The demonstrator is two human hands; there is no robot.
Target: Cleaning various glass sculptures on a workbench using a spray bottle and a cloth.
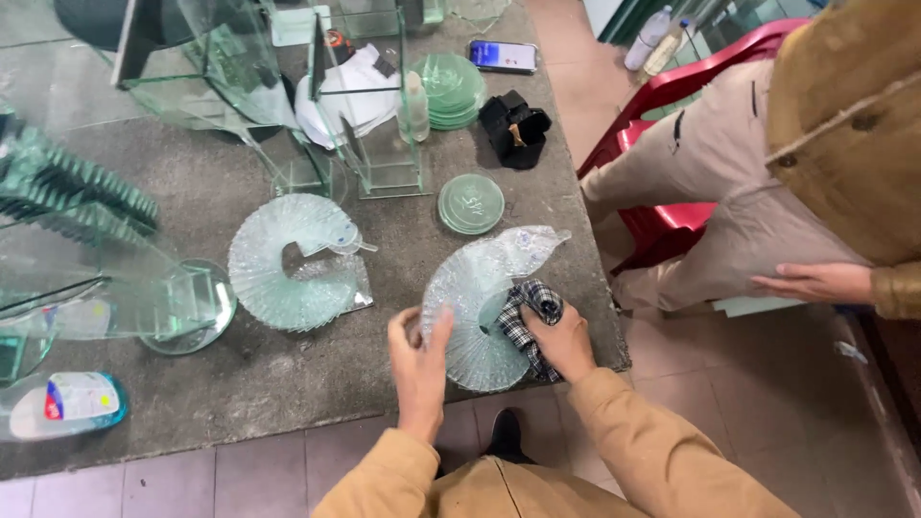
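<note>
A fan-shaped glass sculpture (480, 288) made of stacked glass slices lies on the grey table near its front edge. My left hand (419, 357) holds its lower left rim, thumb over the glass. My right hand (561, 341) presses a checked black-and-white cloth (526, 321) against the sculpture's right side. A second, similar spiral glass sculpture (293, 264) lies apart, to the left.
Another person sits on a red chair (672, 225) at the right, one hand (815, 283) on a thigh. Stacks of round glass discs (470, 203), upright glass pieces (379, 144), a phone (503, 56), a black pouch (515, 128) and a plastic bottle (62, 405) crowd the table (288, 374).
</note>
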